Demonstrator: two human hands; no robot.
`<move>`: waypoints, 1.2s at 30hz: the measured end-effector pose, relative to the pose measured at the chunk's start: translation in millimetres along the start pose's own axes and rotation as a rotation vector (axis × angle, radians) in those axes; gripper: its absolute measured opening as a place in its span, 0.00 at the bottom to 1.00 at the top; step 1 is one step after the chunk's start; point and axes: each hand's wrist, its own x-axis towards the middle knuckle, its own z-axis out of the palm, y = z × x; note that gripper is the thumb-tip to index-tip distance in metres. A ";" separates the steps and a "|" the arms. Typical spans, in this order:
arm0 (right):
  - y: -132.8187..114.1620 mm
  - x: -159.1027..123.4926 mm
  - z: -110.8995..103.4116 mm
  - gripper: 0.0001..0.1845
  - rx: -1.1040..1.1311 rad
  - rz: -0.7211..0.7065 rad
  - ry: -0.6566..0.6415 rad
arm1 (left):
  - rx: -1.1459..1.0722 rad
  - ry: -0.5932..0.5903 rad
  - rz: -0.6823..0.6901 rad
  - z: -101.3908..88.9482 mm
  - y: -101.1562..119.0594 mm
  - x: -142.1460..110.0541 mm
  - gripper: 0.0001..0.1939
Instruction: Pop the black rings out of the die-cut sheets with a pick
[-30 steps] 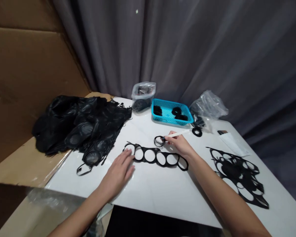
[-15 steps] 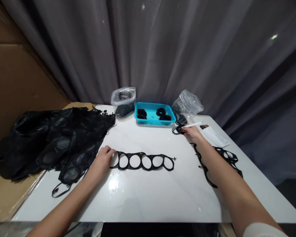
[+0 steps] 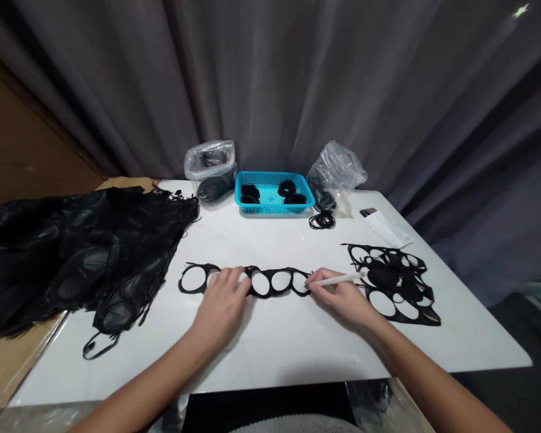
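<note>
A black strip with a row of round holes (image 3: 271, 284) lies across the white table in front of me. My left hand (image 3: 228, 291) rests on the strip left of its middle, fingers stretched over it and hiding some holes. At the strip's right end, my right hand (image 3: 336, 294) grips a slim white stick (image 3: 342, 278), whose tip is at the last hole. Whether the stick is a pen or another tool I cannot make out. A loose bundle of thin black rings (image 3: 322, 221) sits farther back.
To the left spreads a big heap of black sheet material (image 3: 72, 252). A blue basket (image 3: 275, 208) with black rings stands at the back between two clear plastic bags (image 3: 210, 171) (image 3: 338, 168). Right lie black perforated scraps (image 3: 383, 273) and a white paper (image 3: 388, 228).
My right hand has left the ring bundle and come down to the strip's right end with the white stick. My left hand has shifted right from the strip's left end.
</note>
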 end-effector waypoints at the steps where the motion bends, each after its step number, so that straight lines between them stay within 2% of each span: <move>1: -0.1 -5.7 4.1 0.11 -0.050 -0.029 -0.014 | -0.023 -0.025 0.051 3.8 16.4 4.8 0.13; 4: 3.0 -9.9 9.1 0.12 -0.115 -0.099 0.012 | -0.126 -0.076 0.206 19.1 52.8 15.8 0.17; 6: 6.4 -7.7 10.4 0.11 -0.115 -0.124 0.033 | -0.147 -0.086 0.272 29.6 65.8 20.3 0.20; 8: 9.4 -5.8 11.9 0.11 -0.119 -0.144 0.038 | -0.138 -0.100 0.281 37.5 72.1 22.8 0.20; 11: 12.2 -5.1 14.8 0.10 -0.138 -0.166 0.034 | -0.116 -0.143 0.248 42.0 74.8 23.5 0.20; 17: 13.9 -3.5 14.8 0.09 -0.148 -0.173 0.049 | -0.103 -0.162 0.214 39.5 74.9 22.8 0.20; 21: 13.3 -5.4 14.6 0.09 -0.226 -0.248 0.037 | -0.113 -0.161 0.198 41.6 75.8 23.6 0.20; 24: 9.3 -9.3 18.8 0.06 -0.422 -0.402 0.011 | -0.134 -0.148 0.192 43.7 77.1 24.0 0.19; 26: 5.5 -7.6 19.0 0.09 -0.608 -0.524 -0.043 | -0.147 -0.136 0.185 44.6 77.7 24.3 0.19; 28: 3.4 2.0 10.9 0.10 -0.757 -0.565 -0.053 | -0.159 -0.125 0.181 45.1 77.9 24.7 0.19; 30: 5.2 19.3 -8.5 0.10 -0.842 -0.478 0.086 | -0.178 -0.119 0.183 45.5 77.4 25.2 0.18; 33: 14.0 49.3 -49.1 0.09 -0.874 -0.240 0.434 | -0.245 -0.118 0.171 43.8 76.3 24.9 0.17; 35: 18.7 64.1 -69.4 0.08 -0.772 -0.113 0.538 | -0.346 -0.142 0.193 38.2 76.0 23.5 0.18; 36: 19.4 68.5 -74.0 0.07 -0.687 -0.057 0.532 | -0.413 -0.168 0.233 33.3 76.2 22.4 0.19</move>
